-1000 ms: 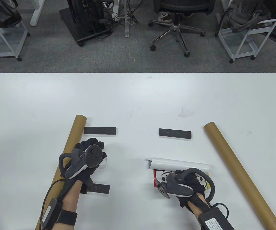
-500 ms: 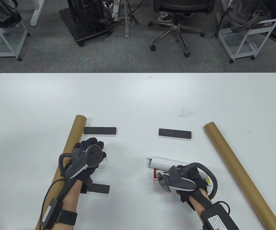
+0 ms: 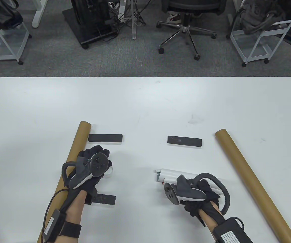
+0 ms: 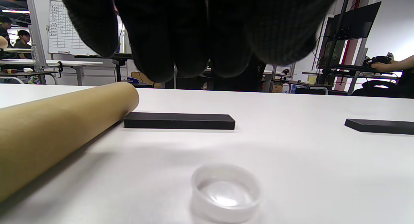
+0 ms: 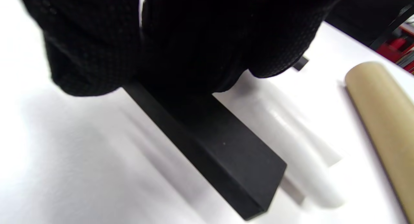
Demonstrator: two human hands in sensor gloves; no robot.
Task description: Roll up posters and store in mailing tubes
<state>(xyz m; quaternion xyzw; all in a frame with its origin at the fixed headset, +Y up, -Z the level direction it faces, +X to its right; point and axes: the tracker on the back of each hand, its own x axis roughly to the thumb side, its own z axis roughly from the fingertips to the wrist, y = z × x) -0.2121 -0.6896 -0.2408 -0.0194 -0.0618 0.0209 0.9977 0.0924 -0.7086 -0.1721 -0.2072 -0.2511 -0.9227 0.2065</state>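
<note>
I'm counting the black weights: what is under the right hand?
The right hand covers most of the rolled poster. The right wrist view shows a black bar beneath the fingers. Anything else under the hand is covered.

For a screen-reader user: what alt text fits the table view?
Two gloved hands work on a white table: the right hand rests on a rolled white poster, the left hand beside a cardboard tube. A second tube and three black bars lie nearby.

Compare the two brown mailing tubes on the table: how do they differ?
The left tube leans right toward its far end and is partly hidden by the left hand; the right tube leans left and lies uncovered, apart from the right hand. Both are plain brown cardboard, lying flat.
</note>
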